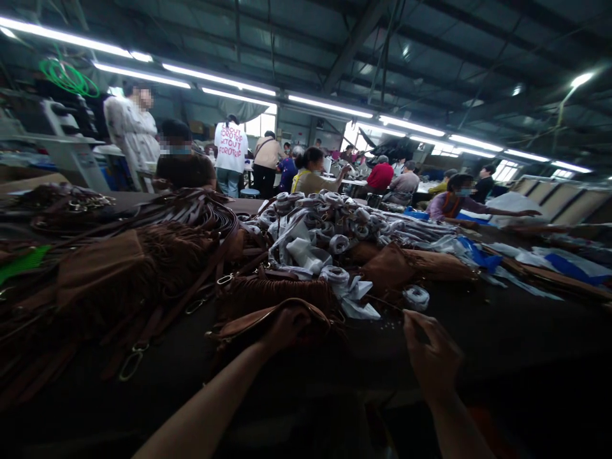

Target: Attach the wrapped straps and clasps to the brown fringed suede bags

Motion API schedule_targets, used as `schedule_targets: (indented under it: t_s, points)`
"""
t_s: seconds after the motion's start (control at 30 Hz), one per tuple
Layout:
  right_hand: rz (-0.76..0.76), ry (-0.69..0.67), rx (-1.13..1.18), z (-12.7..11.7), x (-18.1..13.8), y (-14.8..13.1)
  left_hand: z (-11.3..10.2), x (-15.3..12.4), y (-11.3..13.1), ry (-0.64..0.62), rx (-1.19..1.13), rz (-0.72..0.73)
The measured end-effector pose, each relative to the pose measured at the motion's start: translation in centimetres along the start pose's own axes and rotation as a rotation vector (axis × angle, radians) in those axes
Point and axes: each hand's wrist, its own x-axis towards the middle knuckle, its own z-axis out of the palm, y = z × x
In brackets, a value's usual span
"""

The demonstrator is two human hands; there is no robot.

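I can't see the left hand's [285,328] fingertips, hidden in the brown bag [246,324] towards the table's [502,322] front edge. Whether the right hand [434,358] pinches anything is too dark for me; the pale specks [389,325] nearby are too small to identify.

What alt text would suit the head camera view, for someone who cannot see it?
A person's left hand touches a brown zippered bag on a dark table; the right hand is apart from it. Behind lie pale wrapped bundles, with other people beyond.
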Motion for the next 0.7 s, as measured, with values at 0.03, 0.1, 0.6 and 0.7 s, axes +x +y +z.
schedule_targets:
  t_s: [0.03,0.1,0.6,0.7]
  points:
    - [-0.001,-0.044,0.036,1.2,-0.7,-0.1,0.0,0.0,0.0,0.003,0.001,0.001]
    - [-0.020,-0.147,0.058,3.6,-2.2,0.2,0.0,-0.1,-0.1,0.003,-0.001,0.011]
    - [0.028,-0.568,0.040,5.5,-4.9,6.7,0.4,-0.2,-0.8,-0.012,-0.088,-0.036]
    - [0.036,-0.572,0.075,5.4,-5.3,7.1,0.4,-0.1,-0.8,-0.025,-0.090,-0.026]
